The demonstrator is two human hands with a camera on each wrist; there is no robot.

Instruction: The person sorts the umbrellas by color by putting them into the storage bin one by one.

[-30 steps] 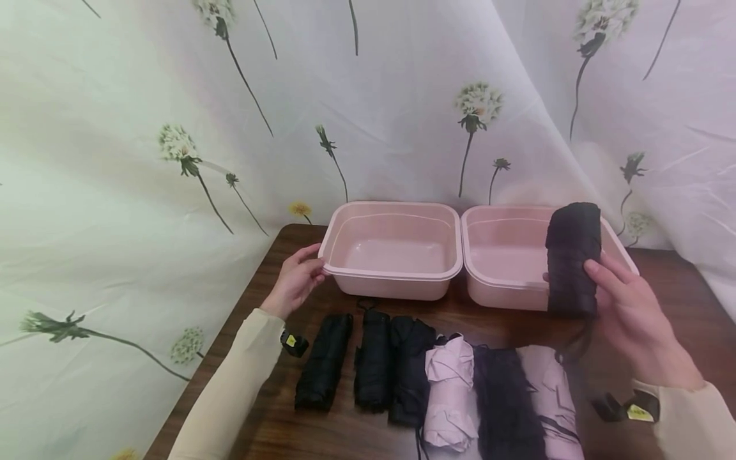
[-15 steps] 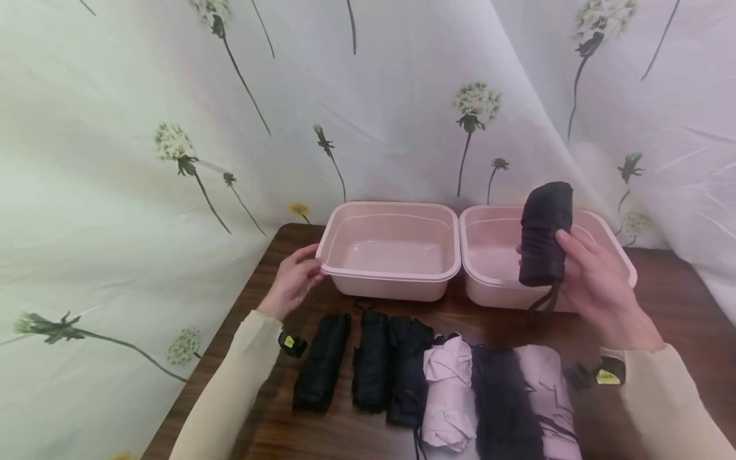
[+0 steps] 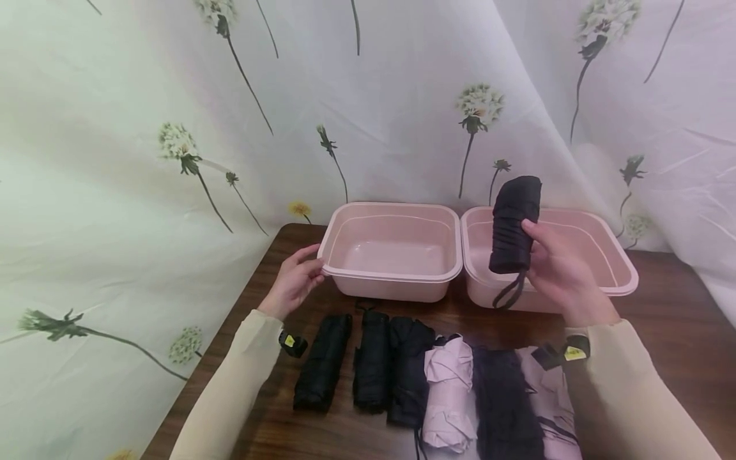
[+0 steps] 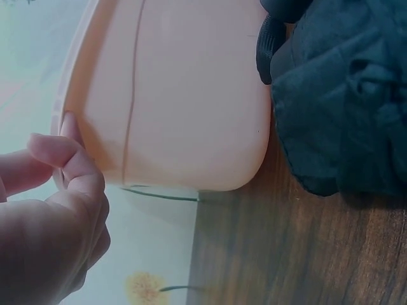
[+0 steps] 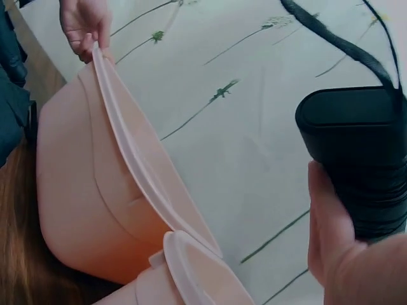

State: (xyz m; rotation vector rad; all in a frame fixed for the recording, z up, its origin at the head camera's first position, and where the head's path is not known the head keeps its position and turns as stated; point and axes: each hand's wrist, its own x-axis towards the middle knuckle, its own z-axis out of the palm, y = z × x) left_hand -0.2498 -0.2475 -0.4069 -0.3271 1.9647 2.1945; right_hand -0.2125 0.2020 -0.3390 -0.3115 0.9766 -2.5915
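My right hand (image 3: 560, 275) grips a folded black umbrella (image 3: 514, 227) nearly upright over the near left part of the right pink basin (image 3: 615, 291). Its wrist strap dangles below, and in the right wrist view the black handle end (image 5: 353, 108) faces the camera. My left hand (image 3: 292, 281) holds the left rim of the other pink basin (image 3: 393, 278) at its near corner; in the left wrist view the thumb and a finger (image 4: 70, 130) pinch that rim. Inside, the left basin shows only its bare bottom.
In front of the basins lies a row of folded umbrellas: several black ones (image 3: 323, 361) and two pale pink ones, the left (image 3: 450, 396) and the right (image 3: 552, 390), partly under the right forearm. A dandelion-print cloth (image 3: 391, 115) hangs behind the brown wooden table (image 3: 661, 345).
My right hand has carried the black umbrella leftward and up across the right basin. The left hand has stayed at the left basin's rim.
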